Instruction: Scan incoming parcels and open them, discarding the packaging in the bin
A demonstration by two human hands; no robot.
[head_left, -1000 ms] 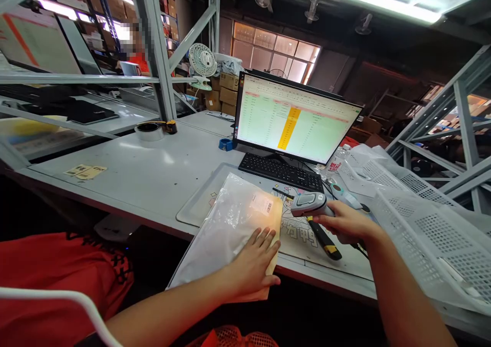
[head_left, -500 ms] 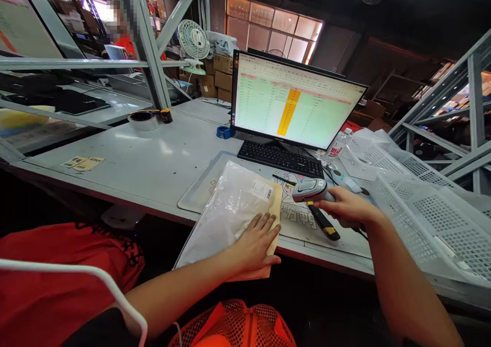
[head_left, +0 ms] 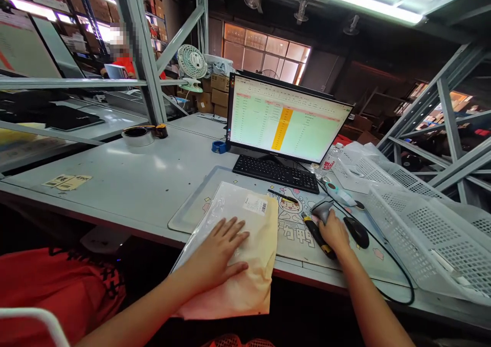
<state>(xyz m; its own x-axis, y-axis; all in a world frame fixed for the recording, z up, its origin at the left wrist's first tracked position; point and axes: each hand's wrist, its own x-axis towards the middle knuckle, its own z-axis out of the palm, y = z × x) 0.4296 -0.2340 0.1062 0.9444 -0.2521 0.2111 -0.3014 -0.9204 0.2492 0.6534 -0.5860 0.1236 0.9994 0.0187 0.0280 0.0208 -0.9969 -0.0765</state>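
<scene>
My left hand [head_left: 226, 244] lies flat with fingers spread on a plastic-wrapped package [head_left: 253, 275], white and cream in colour. A white barcode label [head_left: 255, 203] shows near the package's far edge, and its near end hangs past the table edge. My right hand [head_left: 334, 230] is closed around a grey barcode scanner [head_left: 322, 210], low over the desk mat [head_left: 192, 206]. Just left of that hand is a black and yellow utility knife [head_left: 316, 234]. A black mouse [head_left: 356, 232] sits to its right. A black pen [head_left: 282, 196] lies beyond the package.
Behind the mat stand a keyboard [head_left: 276, 173] and a monitor [head_left: 287, 119] showing a spreadsheet. White perforated baskets [head_left: 414, 234] line the right side. Tape [head_left: 137, 136], a blue ring [head_left: 219, 147] and paper tags [head_left: 68, 181] are on the left. A person in red is far left.
My right hand has lowered the scanner toward the mat, turning it and uncovering the mouse. My left hand has slid left over the package. The view has tilted upward.
</scene>
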